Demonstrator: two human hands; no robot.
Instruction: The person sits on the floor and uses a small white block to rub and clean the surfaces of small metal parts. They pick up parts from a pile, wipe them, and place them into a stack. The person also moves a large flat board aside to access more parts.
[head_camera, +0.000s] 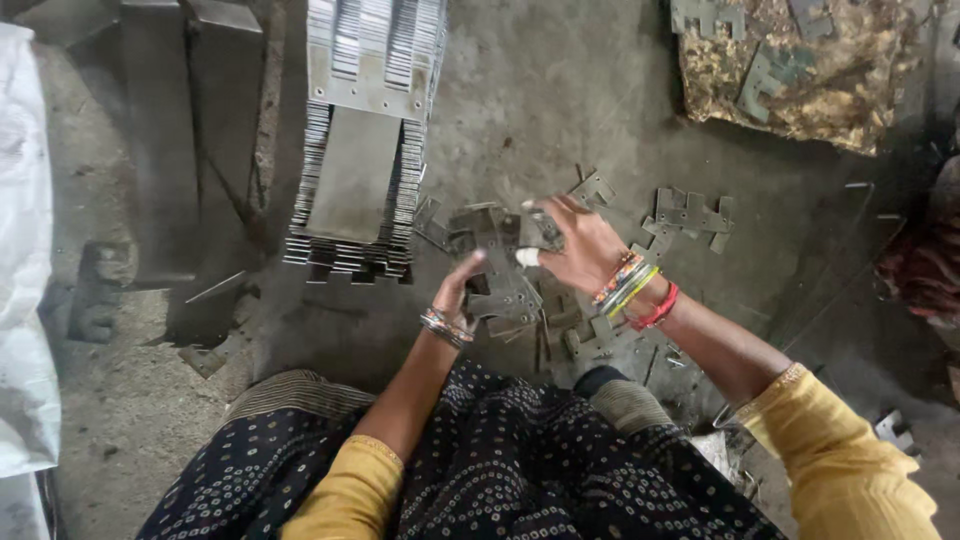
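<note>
Stamped metal plates (505, 290) lie in a loose heap on the concrete floor (560, 90), under both hands. Right hand (575, 245), fingers closed, grips 1 plate; left hand (462, 285) rests half open on the heap. Beside them, a tall aligned stack of plates (365, 140) looks finished, while many pieces remain loose. Motion blur hides the exact finger grip.

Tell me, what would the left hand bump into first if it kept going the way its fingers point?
Probably the loose grey metal plates heaped on the floor; the left hand is nearly touching them. Depth is hard to judge.
</note>
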